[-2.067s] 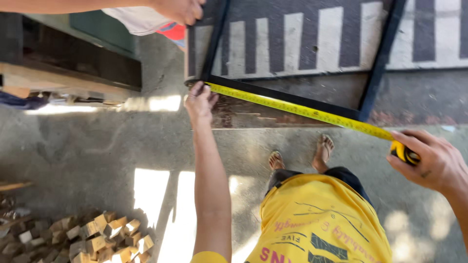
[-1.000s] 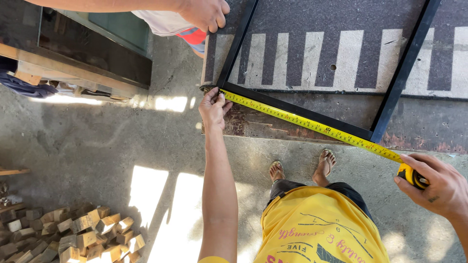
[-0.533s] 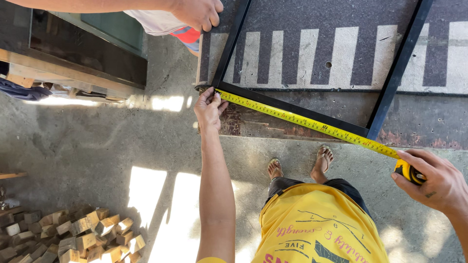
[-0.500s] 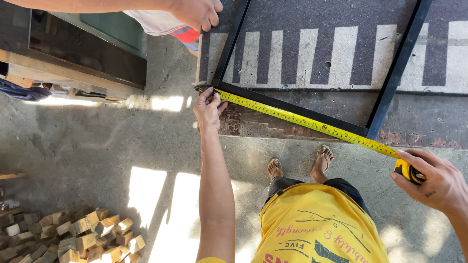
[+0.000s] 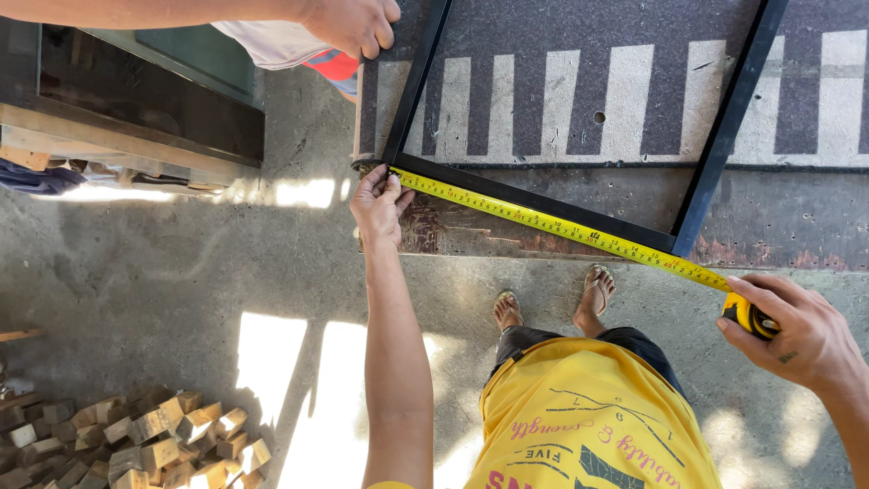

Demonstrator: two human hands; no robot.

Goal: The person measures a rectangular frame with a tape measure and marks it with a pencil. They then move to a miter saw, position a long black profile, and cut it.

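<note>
My left hand (image 5: 378, 206) pinches the end of a yellow tape measure blade (image 5: 552, 222) against the near left corner of a black metal frame (image 5: 543, 201). The blade runs along the frame's near bar to the right and past its right upright. My right hand (image 5: 797, 335) grips the yellow and black tape measure case (image 5: 749, 315) beyond the frame's right corner. The frame lies on a dark board with pale stripes (image 5: 625, 100).
Another person's hand (image 5: 351, 23) rests on the frame's left bar at the top. My feet in sandals (image 5: 552, 303) stand on the concrete floor. A pile of small wood blocks (image 5: 136, 439) lies at lower left. A low wooden bench (image 5: 109, 136) stands at upper left.
The view has shifted slightly; both of my hands keep the tape stretched along the frame, my left hand settling at the corner.
</note>
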